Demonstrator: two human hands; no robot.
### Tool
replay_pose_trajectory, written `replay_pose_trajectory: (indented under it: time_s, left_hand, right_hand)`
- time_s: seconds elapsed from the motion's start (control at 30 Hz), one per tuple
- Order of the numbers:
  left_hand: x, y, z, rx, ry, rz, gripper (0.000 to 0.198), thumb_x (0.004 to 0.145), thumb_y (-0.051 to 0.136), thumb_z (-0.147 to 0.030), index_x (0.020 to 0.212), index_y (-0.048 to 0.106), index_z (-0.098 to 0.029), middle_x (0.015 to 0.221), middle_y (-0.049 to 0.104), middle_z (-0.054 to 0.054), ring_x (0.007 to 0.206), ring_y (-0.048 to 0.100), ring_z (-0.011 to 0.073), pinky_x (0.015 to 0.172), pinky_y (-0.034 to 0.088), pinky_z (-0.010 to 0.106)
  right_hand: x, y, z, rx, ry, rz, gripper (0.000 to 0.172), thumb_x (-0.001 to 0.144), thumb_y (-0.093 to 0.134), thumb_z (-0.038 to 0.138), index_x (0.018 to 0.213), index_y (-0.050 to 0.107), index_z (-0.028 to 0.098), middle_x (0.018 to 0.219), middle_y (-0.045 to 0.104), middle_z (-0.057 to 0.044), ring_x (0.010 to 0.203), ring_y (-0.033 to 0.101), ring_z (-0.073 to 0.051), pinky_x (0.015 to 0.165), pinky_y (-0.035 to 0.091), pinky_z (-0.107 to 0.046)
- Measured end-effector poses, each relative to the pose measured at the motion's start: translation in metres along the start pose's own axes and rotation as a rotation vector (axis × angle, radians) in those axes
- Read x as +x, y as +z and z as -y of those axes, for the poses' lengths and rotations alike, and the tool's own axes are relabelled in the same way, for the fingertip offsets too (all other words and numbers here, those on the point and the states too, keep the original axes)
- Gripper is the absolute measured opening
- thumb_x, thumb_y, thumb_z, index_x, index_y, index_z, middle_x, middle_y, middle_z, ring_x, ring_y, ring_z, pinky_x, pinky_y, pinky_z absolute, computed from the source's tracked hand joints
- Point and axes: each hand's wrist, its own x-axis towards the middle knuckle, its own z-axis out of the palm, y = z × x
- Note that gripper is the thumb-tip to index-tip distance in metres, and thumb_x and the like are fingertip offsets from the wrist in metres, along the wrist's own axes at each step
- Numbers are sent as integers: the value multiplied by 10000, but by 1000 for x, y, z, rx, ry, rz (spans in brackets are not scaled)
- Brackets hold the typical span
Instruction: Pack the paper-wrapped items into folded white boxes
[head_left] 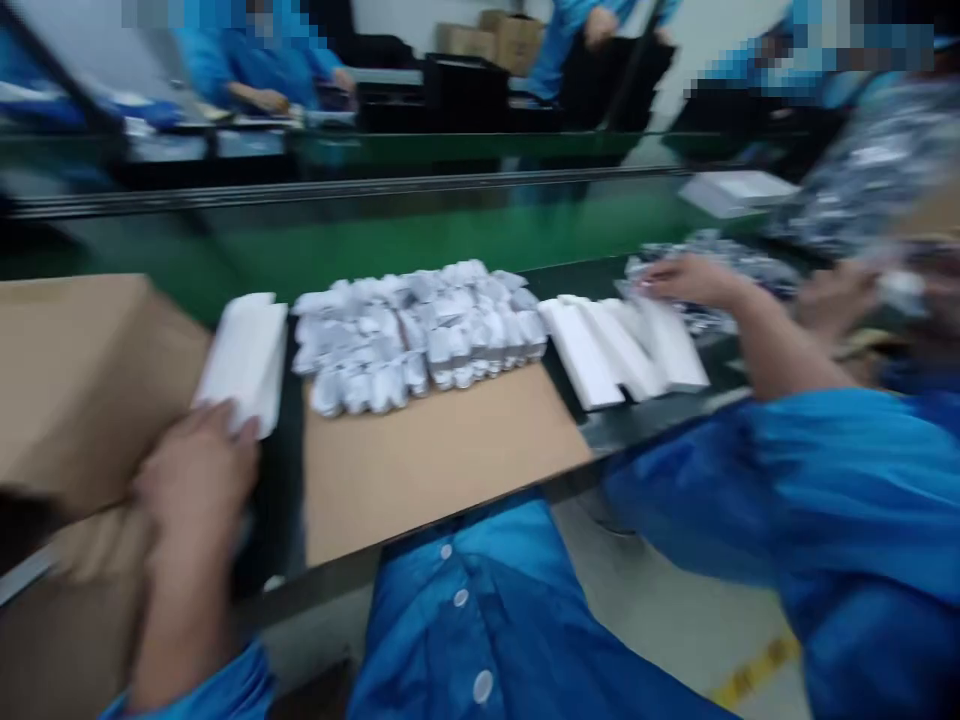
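My left hand [199, 465] is at the near end of a stack of flat white cartons [244, 355], its fingers and thumb closed over the bottom edge; motion blurs it a little. My right hand [694, 280] reaches out over the far end of several narrow white boxes [589, 355], beside a pile of small clear plastic-wrapped pieces [720, 260]. Its fingertips are pinched together, but what is between them is too blurred to name. Between my hands, rows of small white wrapped pieces [420, 330] stand packed on a brown cardboard sheet [435, 460].
A large brown cardboard box [90, 380] stands at the left. Behind the work surface runs a green conveyor belt [450, 235] with a metal rail. Another person's hand [836, 300] is close to my right arm. White boxes [739, 190] lie at the far right; co-workers sit opposite.
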Motion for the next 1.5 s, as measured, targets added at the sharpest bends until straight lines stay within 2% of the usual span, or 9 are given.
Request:
replay_pose_trajectory:
  time_s: [0.23, 0.4, 0.53, 0.73, 0.8, 0.9, 1.03, 1.23, 1.5]
  left_hand:
    - [19, 29, 29, 12, -52, -428, 253, 924, 528, -281, 1041, 729, -182, 1101, 740, 175, 984, 707, 303, 834, 539, 436]
    - [-30, 39, 1, -129, 193, -688, 238, 953, 537, -257, 1076, 723, -174, 1223, 718, 155, 1140, 686, 265, 993, 520, 437]
    - [-102, 57, -38, -263, 650, -641, 397, 878, 665, -184, 1272, 638, -230, 1185, 742, 106, 1170, 680, 257, 1072, 488, 459]
    - [-118, 23, -27, -844, 335, -611, 846, 822, 716, -528, 1542, 328, -309, 1597, 381, 126, 1457, 397, 325, 1139, 406, 534]
    - [-97, 10, -16, -980, 175, -271, 759, 769, 771, -514, 1434, 506, -261, 1391, 608, 128, 1252, 599, 319, 976, 532, 445]
    - [-72, 10, -13, -1050, -35, 110, 439, 724, 808, -485, 1016, 738, -165, 937, 742, 66, 884, 680, 222, 731, 539, 285]
    - [-67, 21, -20, -1191, -111, 172, 472, 725, 754, -554, 968, 724, -151, 855, 723, 45, 744, 644, 162, 650, 525, 254]
    - [-67, 6, -7, -1185, 7, 712, 539, 668, 821, -447, 1106, 711, -153, 769, 722, 60, 613, 661, 184, 524, 567, 298]
    - [-58, 13, -24, -891, 220, 396, 147, 753, 677, -237, 860, 768, -196, 845, 756, 31, 769, 694, 164, 638, 538, 222]
  right_hand:
    - [-36, 53, 77, 114, -316, -453, 335, 870, 613, 528, 870, 790, 244, 946, 770, -116, 861, 686, -202, 607, 369, -371]
    - [-155, 129, 237, 983, -489, 288, 563, 952, 580, 452, 1469, 447, 274, 1368, 623, -143, 1064, 705, -240, 830, 614, -421]
    - [-157, 173, 306, 1531, -247, 359, 546, 941, 572, 390, 1409, 416, 157, 1305, 642, -173, 1062, 688, -224, 865, 582, -367]
    - [-128, 141, 240, 1099, -581, 662, 225, 897, 610, 239, 1093, 655, 139, 1065, 712, -65, 926, 664, -184, 765, 525, -276]
    - [-131, 128, 225, 869, -753, 724, 237, 927, 580, 224, 1136, 671, 161, 1093, 717, -56, 936, 666, -182, 805, 524, -290]
    - [-151, 126, 224, 494, -813, 485, 414, 943, 602, 312, 1330, 593, 165, 1194, 693, -117, 1028, 658, -260, 884, 529, -400]
    - [-176, 143, 226, 144, -855, 34, 781, 890, 679, 437, 1501, 390, 45, 1247, 630, -246, 1096, 609, -370, 899, 514, -534]
    - [-167, 146, 205, 292, -1024, 89, 718, 915, 624, 481, 1477, 410, 87, 1334, 606, -203, 1200, 568, -309, 1007, 466, -506]
    - [-172, 147, 206, 163, -1033, -12, 498, 945, 540, 259, 1393, 519, 43, 1246, 661, -220, 1109, 635, -323, 907, 537, -495]
